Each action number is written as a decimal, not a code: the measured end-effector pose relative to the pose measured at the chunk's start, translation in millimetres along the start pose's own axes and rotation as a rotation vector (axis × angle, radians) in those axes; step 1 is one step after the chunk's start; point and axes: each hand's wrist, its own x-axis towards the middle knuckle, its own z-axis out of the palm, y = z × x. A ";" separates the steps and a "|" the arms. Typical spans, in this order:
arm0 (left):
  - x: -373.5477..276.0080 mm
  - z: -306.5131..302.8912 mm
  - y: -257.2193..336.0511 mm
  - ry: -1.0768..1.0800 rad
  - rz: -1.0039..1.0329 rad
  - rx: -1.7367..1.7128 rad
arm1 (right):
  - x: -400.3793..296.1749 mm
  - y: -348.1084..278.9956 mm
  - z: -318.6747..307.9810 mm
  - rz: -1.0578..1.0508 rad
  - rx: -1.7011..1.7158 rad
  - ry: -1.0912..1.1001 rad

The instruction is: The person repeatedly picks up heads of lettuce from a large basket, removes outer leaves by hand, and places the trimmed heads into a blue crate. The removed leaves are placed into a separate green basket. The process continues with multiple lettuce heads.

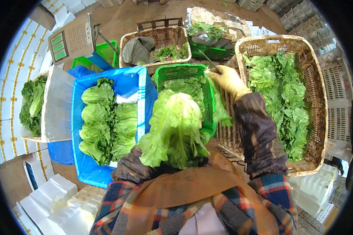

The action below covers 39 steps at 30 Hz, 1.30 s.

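A leafy lettuce head (176, 126) is held up before my chest, its pale cut base toward the top. My left sleeve runs behind it, and the leaves hide nearly all of my left hand (200, 124); only a sliver shows at the lettuce's right side. My right hand (228, 80), in a yellowish glove, grips a knife (205, 55) whose thin blade points up and left. A loose lettuce leaf (220, 107) hangs just below that glove, blurred; whether the glove holds it is unclear. Beneath, a green plastic crate (210, 101) contains loose leaves.
To the left, a blue-lined box (141, 88) holds two rows of lettuce heads. A foam box (57, 105) with lettuce and a digital scale (73, 38) stand beyond. A dirty crate (317, 117) full of lettuce stands right. Another crate (153, 33) with sheeting and leaves lies ahead.
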 end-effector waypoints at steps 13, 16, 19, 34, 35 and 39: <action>41.1 53.2 33.1 0.141 -0.002 0.311 | -86.3 41.9 1.6 -0.096 0.650 0.120; 48.8 63.8 52.5 0.057 -0.132 0.995 | -109.0 90.8 3.9 -0.096 1.022 0.011; 57.7 85.3 75.8 -0.036 -0.098 0.896 | -140.8 140.4 28.9 -0.010 1.102 -0.036; -13.1 -22.6 6.5 -0.040 0.174 0.791 | -109.8 81.9 63.4 -0.176 1.130 -0.017; -16.7 12.9 -0.8 -0.081 0.199 1.112 | -95.5 74.8 80.5 -0.177 1.029 -0.061; -43.4 4.1 -24.7 0.716 0.321 1.057 | -68.8 34.0 90.8 -0.213 0.673 0.161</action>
